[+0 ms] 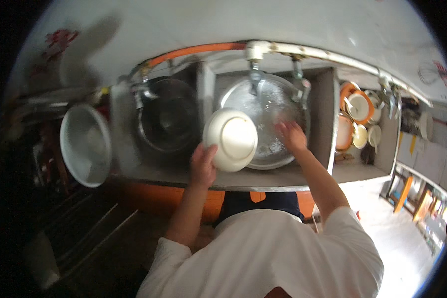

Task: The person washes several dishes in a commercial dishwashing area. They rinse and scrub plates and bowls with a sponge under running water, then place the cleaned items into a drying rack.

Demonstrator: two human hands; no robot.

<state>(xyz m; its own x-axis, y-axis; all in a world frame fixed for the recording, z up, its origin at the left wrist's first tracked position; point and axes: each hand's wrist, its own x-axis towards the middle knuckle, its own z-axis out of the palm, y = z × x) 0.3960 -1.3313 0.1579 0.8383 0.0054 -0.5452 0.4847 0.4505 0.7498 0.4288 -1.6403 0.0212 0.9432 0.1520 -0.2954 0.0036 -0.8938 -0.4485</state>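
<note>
My left hand [204, 165] grips the rim of a white bowl [239, 138], whose underside with its foot ring faces up towards me. The bowl is tilted over the left part of a large round metal basin [262, 149] that stands in the middle sink compartment. Water with patches of foam [277, 147] shows in the basin. My right hand [293, 137] reaches over the basin's right side, its fingers blurred at the water. Whether those fingers hold anything cannot be made out.
Metal taps [255, 76] hang from a white pipe [320, 54] above the basin. A second round basin [167, 124] sits in the left compartment, and a large white tub [85, 145] stands farther left. Several orange and white dishes [358, 106] lie piled in the right compartment.
</note>
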